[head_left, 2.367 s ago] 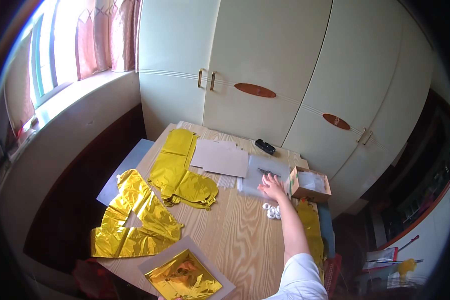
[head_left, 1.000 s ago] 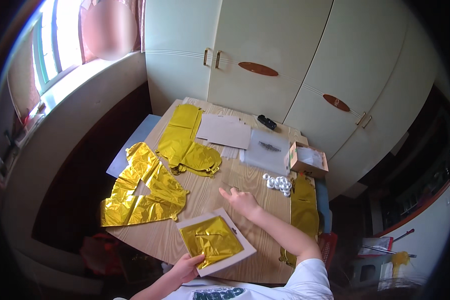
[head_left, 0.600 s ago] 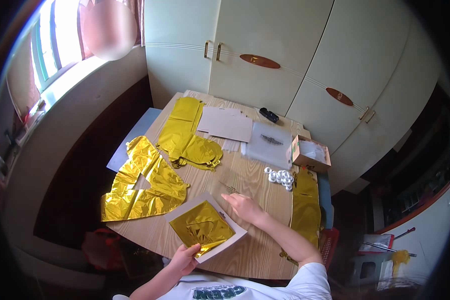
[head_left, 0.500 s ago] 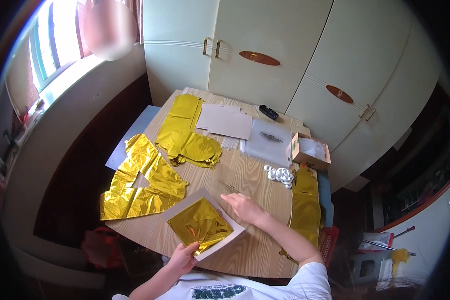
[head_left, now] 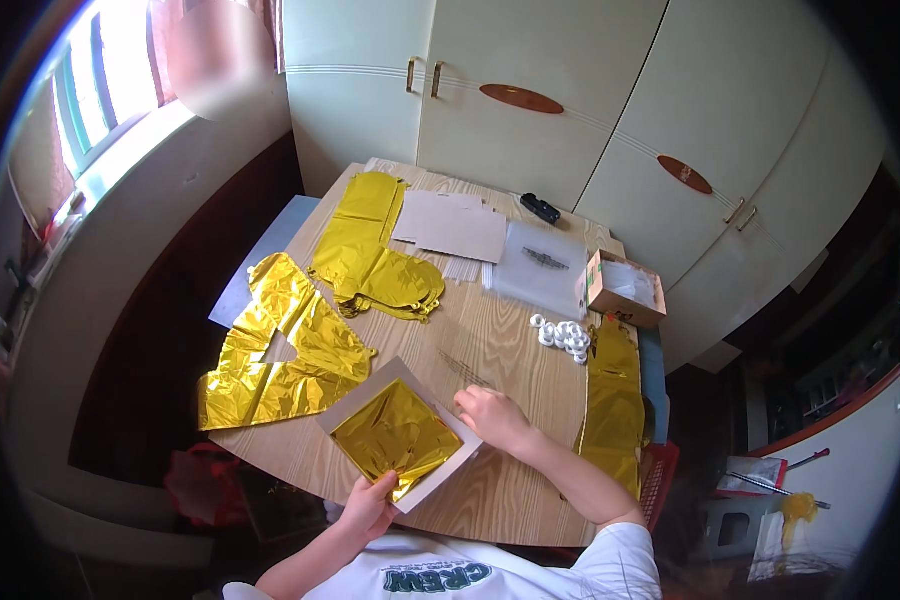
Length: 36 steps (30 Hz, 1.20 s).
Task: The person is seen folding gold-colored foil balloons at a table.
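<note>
Your left hand point(head_left: 370, 503) grips the near corner of the grey card point(head_left: 402, 433), fingers closed over the folded gold foil point(head_left: 395, 438) lying on it. Your right hand point(head_left: 492, 417) rests loosely curled at the card's right edge, touching it; whether it pinches anything you cannot tell. The card lies diagonally on the wooden surface point(head_left: 500, 350), long axis running from your left hand up and away, between both hands. Flat gold foil balloons point(head_left: 290, 350) lie just left, white small rolls point(head_left: 562, 335) farther right.

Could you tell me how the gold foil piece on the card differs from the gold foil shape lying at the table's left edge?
The folded foil is compact and lies on a pale card gripped by the left hand; the spread foil shape is larger, opened flat, untouched. Both are shiny gold.
</note>
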Each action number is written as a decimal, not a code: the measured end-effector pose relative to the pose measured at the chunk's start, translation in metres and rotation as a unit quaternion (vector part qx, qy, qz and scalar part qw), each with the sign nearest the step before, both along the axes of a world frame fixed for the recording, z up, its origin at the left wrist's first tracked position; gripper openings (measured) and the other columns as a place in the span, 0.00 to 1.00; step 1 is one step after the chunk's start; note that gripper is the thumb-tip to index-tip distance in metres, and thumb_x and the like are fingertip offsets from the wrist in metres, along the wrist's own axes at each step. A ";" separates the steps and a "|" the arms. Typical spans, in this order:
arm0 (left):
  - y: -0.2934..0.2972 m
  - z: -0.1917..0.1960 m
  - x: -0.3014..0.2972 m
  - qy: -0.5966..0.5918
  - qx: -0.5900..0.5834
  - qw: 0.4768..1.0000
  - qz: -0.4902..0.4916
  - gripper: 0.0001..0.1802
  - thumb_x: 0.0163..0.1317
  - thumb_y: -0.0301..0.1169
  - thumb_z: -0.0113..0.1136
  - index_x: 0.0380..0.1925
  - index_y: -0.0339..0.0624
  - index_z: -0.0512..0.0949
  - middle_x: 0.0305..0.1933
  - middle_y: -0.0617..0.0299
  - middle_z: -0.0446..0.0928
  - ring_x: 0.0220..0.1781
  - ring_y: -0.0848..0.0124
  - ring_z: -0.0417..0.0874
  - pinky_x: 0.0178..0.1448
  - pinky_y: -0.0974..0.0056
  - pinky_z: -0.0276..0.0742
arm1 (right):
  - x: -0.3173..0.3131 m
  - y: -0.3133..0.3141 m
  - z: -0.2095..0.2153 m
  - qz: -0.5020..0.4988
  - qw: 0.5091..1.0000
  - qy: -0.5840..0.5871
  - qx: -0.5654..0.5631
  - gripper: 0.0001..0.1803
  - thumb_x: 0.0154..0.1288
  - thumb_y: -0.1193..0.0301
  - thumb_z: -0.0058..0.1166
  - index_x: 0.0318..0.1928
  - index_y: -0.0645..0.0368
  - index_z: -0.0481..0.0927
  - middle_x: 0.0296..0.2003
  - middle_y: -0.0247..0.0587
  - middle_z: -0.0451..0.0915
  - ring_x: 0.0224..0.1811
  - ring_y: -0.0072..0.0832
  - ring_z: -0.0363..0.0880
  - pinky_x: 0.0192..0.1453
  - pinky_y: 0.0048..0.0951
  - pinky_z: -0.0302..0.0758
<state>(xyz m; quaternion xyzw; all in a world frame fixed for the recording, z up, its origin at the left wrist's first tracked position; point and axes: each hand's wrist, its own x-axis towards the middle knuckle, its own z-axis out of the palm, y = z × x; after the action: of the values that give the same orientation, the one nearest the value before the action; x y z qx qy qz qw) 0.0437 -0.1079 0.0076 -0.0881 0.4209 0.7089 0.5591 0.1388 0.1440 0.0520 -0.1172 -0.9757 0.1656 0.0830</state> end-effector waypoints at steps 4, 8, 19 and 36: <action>0.003 0.005 0.005 -0.002 -0.012 1.000 0.004 0.16 0.74 0.28 0.44 0.59 0.36 0.65 0.58 0.53 0.73 0.55 0.63 0.80 0.55 0.56 0.82 | -0.001 -0.006 0.000 -0.019 0.999 -0.025 -0.009 0.09 0.60 0.71 0.58 0.38 0.56 0.73 0.33 0.42 0.77 0.36 0.43 0.82 0.39 0.40 0.81; 0.008 0.007 0.006 -0.032 -0.006 0.999 -0.022 0.16 0.75 0.28 0.43 0.59 0.36 0.65 0.58 0.53 0.73 0.55 0.63 0.80 0.56 0.56 0.82 | -0.003 -0.016 -0.002 -0.039 0.999 -0.008 0.003 0.10 0.59 0.69 0.59 0.37 0.56 0.73 0.33 0.42 0.77 0.36 0.42 0.83 0.38 0.40 0.81; 0.019 0.002 0.008 -0.059 0.000 0.998 -0.025 0.16 0.76 0.30 0.42 0.59 0.38 0.66 0.57 0.54 0.75 0.54 0.63 0.81 0.57 0.57 0.82 | -0.012 -0.029 -0.010 -0.033 0.989 0.035 0.139 0.07 0.56 0.71 0.58 0.33 0.54 0.74 0.30 0.37 0.75 0.33 0.33 0.81 0.34 0.33 0.81; 0.036 0.010 0.011 0.020 0.002 0.999 -0.049 0.16 0.74 0.30 0.46 0.60 0.40 0.66 0.56 0.56 0.75 0.54 0.64 0.81 0.54 0.55 0.83 | -0.011 -0.067 0.007 -0.003 0.982 0.061 0.177 0.05 0.60 0.69 0.56 0.29 0.52 0.74 0.27 0.32 0.74 0.32 0.25 0.80 0.29 0.26 0.79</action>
<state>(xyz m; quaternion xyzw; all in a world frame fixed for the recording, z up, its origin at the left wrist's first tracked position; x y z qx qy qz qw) 0.0548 -0.0722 0.0180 -0.0524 0.4343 0.6833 0.5846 0.1280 0.0770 0.0594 -0.0935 -0.9823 -0.0034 0.1622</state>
